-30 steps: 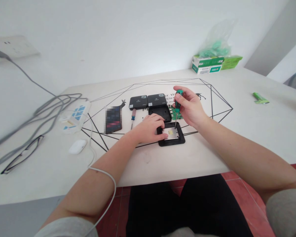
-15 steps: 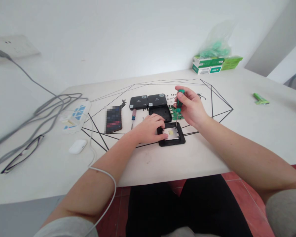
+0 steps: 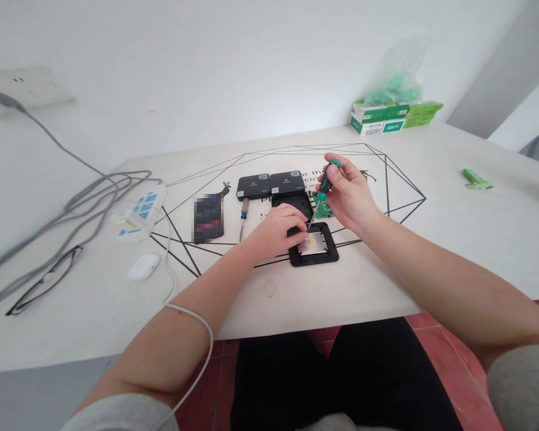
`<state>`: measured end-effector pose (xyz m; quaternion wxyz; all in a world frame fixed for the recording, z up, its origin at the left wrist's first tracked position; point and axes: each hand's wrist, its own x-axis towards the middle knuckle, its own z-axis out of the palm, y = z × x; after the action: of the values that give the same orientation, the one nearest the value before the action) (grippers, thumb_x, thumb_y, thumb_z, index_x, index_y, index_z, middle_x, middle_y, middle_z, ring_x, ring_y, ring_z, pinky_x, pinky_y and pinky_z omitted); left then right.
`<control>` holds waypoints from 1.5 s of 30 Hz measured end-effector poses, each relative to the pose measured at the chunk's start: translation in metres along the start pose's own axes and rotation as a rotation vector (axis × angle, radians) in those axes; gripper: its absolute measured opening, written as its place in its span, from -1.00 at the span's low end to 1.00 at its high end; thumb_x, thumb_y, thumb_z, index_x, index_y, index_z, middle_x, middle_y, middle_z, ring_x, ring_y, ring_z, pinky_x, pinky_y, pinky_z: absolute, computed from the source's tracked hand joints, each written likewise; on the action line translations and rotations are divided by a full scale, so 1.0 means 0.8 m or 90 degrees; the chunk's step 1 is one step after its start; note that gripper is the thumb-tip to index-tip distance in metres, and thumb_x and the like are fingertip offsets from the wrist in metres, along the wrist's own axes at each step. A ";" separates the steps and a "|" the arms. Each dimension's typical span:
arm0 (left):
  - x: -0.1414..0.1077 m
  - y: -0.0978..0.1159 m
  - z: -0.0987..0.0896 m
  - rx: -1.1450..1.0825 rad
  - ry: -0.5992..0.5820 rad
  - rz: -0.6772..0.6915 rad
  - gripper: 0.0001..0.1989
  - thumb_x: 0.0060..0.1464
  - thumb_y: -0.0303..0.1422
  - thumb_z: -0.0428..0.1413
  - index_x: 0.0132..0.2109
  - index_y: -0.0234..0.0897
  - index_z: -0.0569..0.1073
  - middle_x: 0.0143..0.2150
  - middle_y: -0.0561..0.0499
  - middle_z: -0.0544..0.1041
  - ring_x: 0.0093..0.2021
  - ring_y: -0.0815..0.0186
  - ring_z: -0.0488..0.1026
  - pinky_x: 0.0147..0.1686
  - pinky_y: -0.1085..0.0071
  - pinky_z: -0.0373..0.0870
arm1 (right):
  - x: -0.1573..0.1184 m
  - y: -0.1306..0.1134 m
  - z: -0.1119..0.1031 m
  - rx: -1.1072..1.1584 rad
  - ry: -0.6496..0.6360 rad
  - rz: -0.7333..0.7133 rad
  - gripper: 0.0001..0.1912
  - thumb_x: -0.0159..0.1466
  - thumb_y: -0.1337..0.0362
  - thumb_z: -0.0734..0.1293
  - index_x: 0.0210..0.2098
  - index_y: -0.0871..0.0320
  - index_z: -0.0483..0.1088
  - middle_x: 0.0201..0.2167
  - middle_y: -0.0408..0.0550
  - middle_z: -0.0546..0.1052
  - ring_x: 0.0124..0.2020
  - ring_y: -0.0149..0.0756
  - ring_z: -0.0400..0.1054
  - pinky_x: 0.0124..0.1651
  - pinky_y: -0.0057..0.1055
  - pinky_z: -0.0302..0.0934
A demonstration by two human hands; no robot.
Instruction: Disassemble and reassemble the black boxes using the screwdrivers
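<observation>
My right hand (image 3: 347, 187) grips a green-and-black screwdriver (image 3: 329, 179), its shaft slanting down to the left. The tip meets the fingertips of my left hand (image 3: 281, 232), whose thumb and index finger come together there. Whatever may be between those fingers is too small to make out. Right below them lies a square black casing (image 3: 314, 259) holding a silver metal plate (image 3: 320, 244) with a yellow pad. My left hand covers the casing's upper left corner. Behind it sit an open black shell (image 3: 303, 206) and a green circuit board (image 3: 324, 208), partly hidden by my hands.
Two closed black boxes (image 3: 253, 186) stand behind the shell. A second screwdriver (image 3: 244, 211) and a blurred-out phone (image 3: 208, 218) lie left. Further left are a white earbud case (image 3: 144, 267), glasses (image 3: 45, 280), a power strip (image 3: 141, 214) and grey cables. Green boxes (image 3: 381, 114) stand at the back right.
The screwdriver tip has swung left from the plate's upper right corner to my left fingertips, and its handle now leans right. My left thumb has risen from the plate towards the tip.
</observation>
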<state>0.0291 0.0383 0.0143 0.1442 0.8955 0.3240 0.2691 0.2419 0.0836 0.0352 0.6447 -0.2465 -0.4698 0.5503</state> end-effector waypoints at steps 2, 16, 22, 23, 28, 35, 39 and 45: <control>0.001 0.000 0.000 0.019 -0.007 -0.023 -0.84 0.30 -0.21 0.23 -0.21 -0.17 0.58 0.00 -0.07 0.66 0.09 0.10 0.51 0.20 0.05 0.39 | -0.001 0.001 0.002 0.008 0.004 -0.005 -0.48 0.02 -0.10 0.68 -0.12 -0.14 0.54 -0.30 -0.24 0.53 -0.33 -0.37 0.40 -0.19 -0.29 0.50; -0.003 -0.036 -0.038 0.243 0.022 -0.185 -0.85 0.31 -0.32 0.18 -0.20 -0.17 0.64 0.05 -0.11 0.65 0.16 -0.03 0.45 0.16 -0.05 0.31 | 0.006 0.002 -0.006 0.022 0.024 -0.033 -0.54 0.05 -0.05 0.68 -0.14 -0.16 0.55 -0.34 -0.28 0.51 -0.36 -0.42 0.41 -0.11 -0.31 0.53; -0.018 -0.074 -0.063 0.336 0.019 -0.295 -0.79 0.28 -0.34 0.15 -0.25 -0.14 0.69 0.00 -0.14 0.67 0.13 -0.14 0.44 0.10 -0.13 0.34 | 0.004 0.003 -0.002 0.002 0.018 -0.017 -0.53 0.06 -0.06 0.67 -0.14 -0.10 0.54 -0.38 -0.28 0.46 -0.38 -0.42 0.40 -0.15 -0.31 0.52; -0.019 -0.076 -0.063 0.337 0.003 -0.288 -0.77 0.29 -0.33 0.13 -0.24 -0.13 0.70 0.01 -0.15 0.67 0.13 -0.14 0.44 0.10 -0.14 0.33 | 0.003 0.002 -0.001 0.001 0.019 -0.015 -0.52 0.05 -0.07 0.67 -0.14 -0.09 0.54 -0.38 -0.28 0.46 -0.38 -0.42 0.40 -0.15 -0.30 0.52; -0.023 -0.078 -0.057 0.375 -0.056 -0.274 -0.74 0.30 -0.31 0.10 -0.21 -0.16 0.70 0.00 -0.20 0.65 0.14 -0.13 0.41 0.12 -0.16 0.29 | 0.003 0.000 0.001 0.007 0.013 -0.015 -0.50 0.03 -0.08 0.68 -0.15 -0.08 0.53 -0.40 -0.29 0.42 -0.38 -0.42 0.39 -0.17 -0.31 0.51; -0.027 -0.086 -0.058 0.377 -0.053 -0.271 -0.64 0.26 -0.46 0.00 -0.06 -0.13 0.69 0.06 -0.21 0.64 0.14 -0.12 0.41 0.11 -0.16 0.31 | 0.004 0.001 -0.001 0.002 0.015 -0.009 -0.49 0.03 -0.09 0.68 -0.14 -0.07 0.53 -0.40 -0.29 0.42 -0.38 -0.42 0.40 -0.16 -0.32 0.51; -0.021 -0.071 -0.065 0.325 0.041 -0.266 -0.58 0.24 -0.48 -0.04 0.04 -0.23 0.66 0.09 -0.24 0.62 0.14 -0.11 0.45 0.15 -0.17 0.35 | 0.005 0.000 -0.001 0.002 0.018 -0.018 -0.50 0.03 -0.10 0.68 -0.15 -0.08 0.54 -0.41 -0.28 0.42 -0.37 -0.41 0.41 -0.15 -0.32 0.51; -0.009 -0.014 -0.032 0.083 -0.061 -0.050 -0.50 0.24 0.00 0.23 0.20 -0.15 0.58 0.24 -0.19 0.53 0.29 -0.05 0.39 0.37 -0.07 0.29 | 0.001 -0.001 0.000 -0.040 -0.006 -0.029 -0.49 0.07 -0.13 0.65 -0.08 -0.13 0.55 -0.33 -0.22 0.46 -0.35 -0.33 0.40 -0.15 -0.20 0.50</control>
<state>0.0042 0.0441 0.0277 0.1117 0.9015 0.3681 0.1984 0.2422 0.0841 0.0357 0.6468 -0.2533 -0.4954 0.5216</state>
